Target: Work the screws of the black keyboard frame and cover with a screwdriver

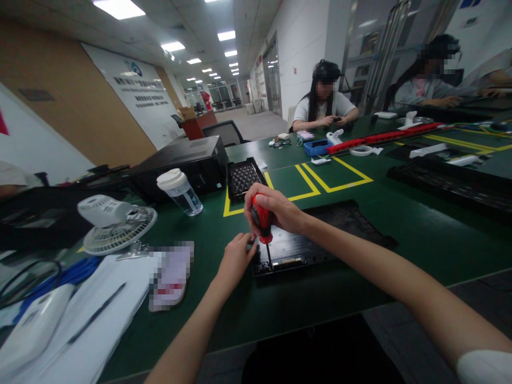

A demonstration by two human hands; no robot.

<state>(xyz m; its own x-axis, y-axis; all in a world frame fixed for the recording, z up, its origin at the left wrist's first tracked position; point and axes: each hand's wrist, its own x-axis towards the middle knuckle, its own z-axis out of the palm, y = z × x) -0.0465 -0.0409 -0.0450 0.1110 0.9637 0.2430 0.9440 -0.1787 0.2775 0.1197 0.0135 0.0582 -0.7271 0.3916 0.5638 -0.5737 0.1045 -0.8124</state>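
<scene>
My right hand [276, 208] is closed around the red and black handle of a screwdriver [262, 218]. The screwdriver stands nearly upright, its thin dark shaft reaching down to the front left part of a black plastic panel [340, 224]. The panel lies flat on the green table [224, 320], with a pale metallic strip along its near edge. At the panel's left edge, my left hand [237, 258] has its fingers bent and grips that side. Its fingertips are partly hidden, and the screwdriver's tip is too small to make out clearly.
Beyond my hands lies a black tray of small parts [245, 178] inside yellow tape lines. Leftward are a lidded cup [182, 192], a white fan [116, 221], a phone [172, 274] and papers [120, 298]. Another black panel [452, 184] lies right; people [326, 101] sit across the table.
</scene>
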